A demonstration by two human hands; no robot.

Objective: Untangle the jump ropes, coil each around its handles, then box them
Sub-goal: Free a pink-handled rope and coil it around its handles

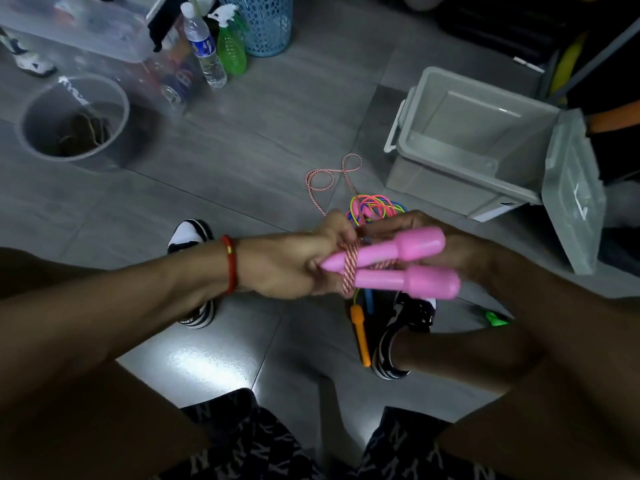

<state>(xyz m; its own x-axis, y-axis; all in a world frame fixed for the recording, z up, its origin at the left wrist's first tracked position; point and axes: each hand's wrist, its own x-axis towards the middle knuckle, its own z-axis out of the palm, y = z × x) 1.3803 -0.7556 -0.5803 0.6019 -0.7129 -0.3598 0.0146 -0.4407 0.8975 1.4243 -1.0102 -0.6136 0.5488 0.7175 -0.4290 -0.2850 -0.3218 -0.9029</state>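
Observation:
Two pink handles [398, 265] lie side by side in my right hand [460, 251], which grips them from behind. A red-and-white striped rope [349, 271] is wound around their narrow ends. My left hand [294, 265] pinches that rope at the handle tips. The rest of the striped rope [332, 174] trails in loops on the floor. A bundle of multicoloured cords [374, 207] lies on the floor just beyond my hands. An orange handle [360, 336] lies by my right shoe. An open grey box [460, 168] stands at the right with its lid [571, 195] leaning beside it.
A round grey bin [74, 116] stands at the far left. A water bottle [204, 46], a green spray bottle [231, 46] and a blue mesh basket [266, 22] stand at the back. A green object [497, 318] lies near my right arm. My shoes [194, 237] rest on the tiled floor.

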